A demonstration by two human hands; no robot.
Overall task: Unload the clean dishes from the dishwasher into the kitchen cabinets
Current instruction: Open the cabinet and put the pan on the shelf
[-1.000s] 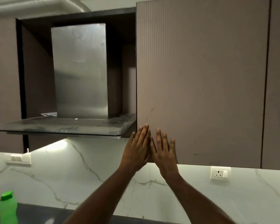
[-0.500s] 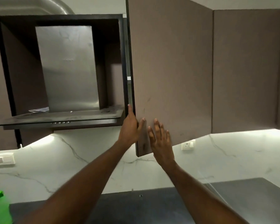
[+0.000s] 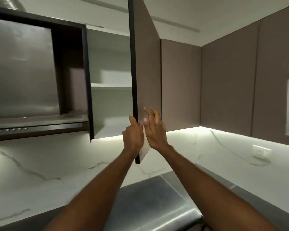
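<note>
Left grip [image 3: 133, 135] grasping cabinet door [image 3: 147, 77] edge near 6 o'clock; right grip [image 3: 154, 129] released, fingers spread against door face. Door swung wider than before.

The cabinet door [image 3: 147, 77] stands swung out, edge toward us. The left hand [image 3: 133, 137] grips its dark edge near the bottom corner, thumb up along the edge. The right hand [image 3: 154, 129] hovers beside the door's face, fingers loosely spread. Pale shelves [image 3: 111, 85] show inside the cabinet, beside the steel hood [image 3: 23, 69].
</note>
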